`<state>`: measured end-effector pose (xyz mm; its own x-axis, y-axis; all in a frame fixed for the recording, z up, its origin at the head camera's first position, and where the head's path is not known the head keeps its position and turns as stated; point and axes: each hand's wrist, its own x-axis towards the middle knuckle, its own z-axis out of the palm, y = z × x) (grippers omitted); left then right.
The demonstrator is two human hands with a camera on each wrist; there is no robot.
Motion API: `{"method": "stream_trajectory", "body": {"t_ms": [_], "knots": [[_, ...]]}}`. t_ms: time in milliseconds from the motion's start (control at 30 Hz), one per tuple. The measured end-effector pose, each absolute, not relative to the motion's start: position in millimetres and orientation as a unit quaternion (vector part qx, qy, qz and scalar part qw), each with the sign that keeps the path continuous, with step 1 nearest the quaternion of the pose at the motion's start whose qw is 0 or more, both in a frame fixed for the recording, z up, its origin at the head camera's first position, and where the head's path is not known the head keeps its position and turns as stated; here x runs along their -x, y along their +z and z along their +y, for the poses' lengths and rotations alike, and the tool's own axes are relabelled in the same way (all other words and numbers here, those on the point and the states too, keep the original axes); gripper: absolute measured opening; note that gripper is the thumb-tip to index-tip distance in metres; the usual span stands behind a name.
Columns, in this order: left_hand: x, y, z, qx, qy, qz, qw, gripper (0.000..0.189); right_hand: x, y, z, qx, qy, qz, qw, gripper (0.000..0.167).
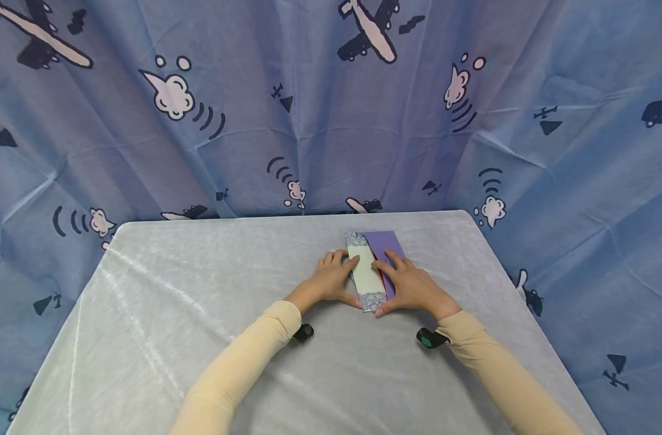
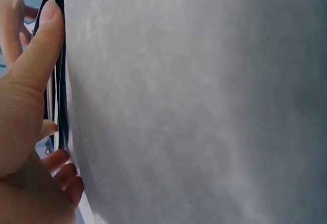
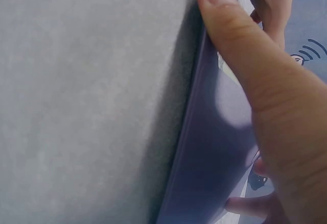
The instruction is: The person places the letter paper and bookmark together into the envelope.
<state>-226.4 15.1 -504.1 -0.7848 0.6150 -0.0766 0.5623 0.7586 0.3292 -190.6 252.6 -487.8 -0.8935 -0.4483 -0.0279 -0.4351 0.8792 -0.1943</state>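
Observation:
A folded card [image 1: 366, 275] lies on the table, with a pale green strip, blue-grey patterned ends and a purple panel [image 3: 204, 132] on its right. A thin red edge shows between strip and panel. From the left, my left hand [image 1: 331, 279] holds the card, its thumb at the near corner and fingertips on the pale strip. Layered edges of the card [image 2: 60, 86] show beside that thumb in the left wrist view. Across the purple side my right hand [image 1: 415, 289] grips, thumb at the near edge, index fingertip by the gap between strip and panel.
A pale velvety cloth covers the table [image 1: 173, 302]. Behind and beside it hangs a blue curtain [image 1: 320, 115] printed with planes and clouds. A dark wrist camera [image 1: 304, 333] sits below the left cuff, another wrist camera [image 1: 431, 338] below the right.

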Motion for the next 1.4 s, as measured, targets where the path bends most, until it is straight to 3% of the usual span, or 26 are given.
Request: {"method": "stream_trajectory", "body": {"t_ms": [467, 767, 1400], "knots": [[224.8, -509.8, 19.1, -0.284, 0.172, 0.94, 0.081, 0.117, 188.9, -488.5, 252.7, 0.227, -0.096, 0.968, 0.036, 0.115], [225.8, -512.5, 19.5, -0.258, 0.193, 0.943, 0.086, 0.127, 188.9, -489.8, 253.4, 0.226, -0.095, 0.969, 0.033, 0.115], [226.7, -512.5, 24.6, -0.272, 0.213, 0.932, 0.108, 0.125, 189.7, -492.9, 254.8, 0.223, -0.094, 0.97, 0.034, 0.115]]}}
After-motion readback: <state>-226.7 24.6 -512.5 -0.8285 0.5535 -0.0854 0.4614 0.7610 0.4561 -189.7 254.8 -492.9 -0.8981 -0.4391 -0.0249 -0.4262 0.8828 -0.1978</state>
